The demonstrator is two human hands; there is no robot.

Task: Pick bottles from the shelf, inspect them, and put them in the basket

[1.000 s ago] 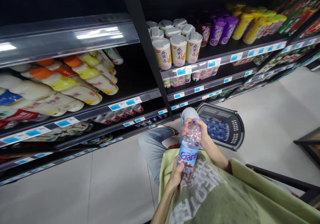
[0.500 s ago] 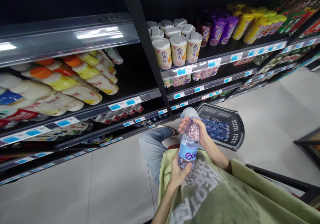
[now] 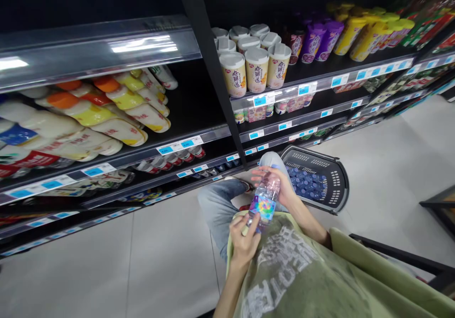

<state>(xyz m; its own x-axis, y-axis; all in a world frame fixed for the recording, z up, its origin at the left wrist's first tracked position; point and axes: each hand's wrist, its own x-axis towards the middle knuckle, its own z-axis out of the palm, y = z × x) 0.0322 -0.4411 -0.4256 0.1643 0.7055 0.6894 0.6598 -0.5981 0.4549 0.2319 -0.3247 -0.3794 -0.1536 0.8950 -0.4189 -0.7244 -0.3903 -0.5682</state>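
I hold a clear plastic water bottle (image 3: pixel 265 199) with a blue and pink label in front of my chest, above my bent knee. My right hand (image 3: pixel 282 187) is wrapped round its neck and upper part. My left hand (image 3: pixel 241 240) is closed on its bottom end. The bottle lies tilted, its cap pointing up and to the right. Just beyond it on the floor sits a black shopping basket (image 3: pixel 332 185) holding several bottles with blue caps.
Black store shelves (image 3: pixel 213 133) run along the left and back, with lying white drink bottles (image 3: pixel 121 114) at left, lidded cups (image 3: pixel 256 69) in the middle, purple and yellow cups (image 3: pixel 348 31) at right. Blue price tags line the edges. A dark rack (image 3: pixel 437 209) stands at right on the tiled floor.
The bottle has turned in my hands, so a different side of the label faces me. My left hand has slid lower onto the bottle's base. The view has shifted slightly.
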